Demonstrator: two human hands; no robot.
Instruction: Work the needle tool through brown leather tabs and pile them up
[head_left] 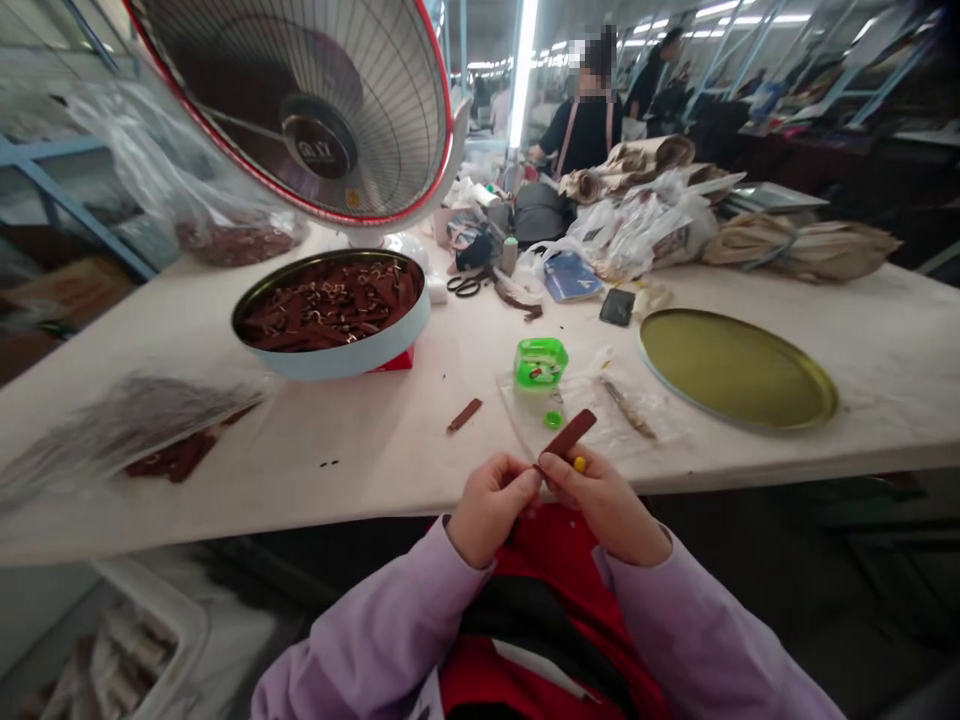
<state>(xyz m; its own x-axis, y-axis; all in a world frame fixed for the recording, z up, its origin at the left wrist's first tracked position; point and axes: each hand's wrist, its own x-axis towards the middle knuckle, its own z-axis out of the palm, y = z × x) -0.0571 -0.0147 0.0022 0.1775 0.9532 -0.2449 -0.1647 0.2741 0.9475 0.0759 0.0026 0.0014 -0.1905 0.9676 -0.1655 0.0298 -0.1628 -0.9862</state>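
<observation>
A brown leather strap (pixel 571 434) is pinched between the thumb and fingers of my right hand (pixel 611 505), its long end pointing up and away. A small yellow tip (pixel 580 464) shows between the same hand's fingers; the rest of it is hidden. My left hand (pixel 495 503) is closed at the strap's near end, fingertips pressed together there. Another brown strap (pixel 465 415) with a small metal end lies on the table. Just beyond my hands are a green plastic container (pixel 541 362) and a small green cap (pixel 553 419) on a clear plastic sheet.
A round tin (pixel 341 355) full of brown straps with metal hooks stands at left, below a large fan (pixel 315 130). A tin lid (pixel 739 370) lies at right. Scissors (pixel 466 286), plastic bags (pixel 645 225) and wrapped bundles (pixel 802 248) are further back. A person (pixel 589 130) stands beyond.
</observation>
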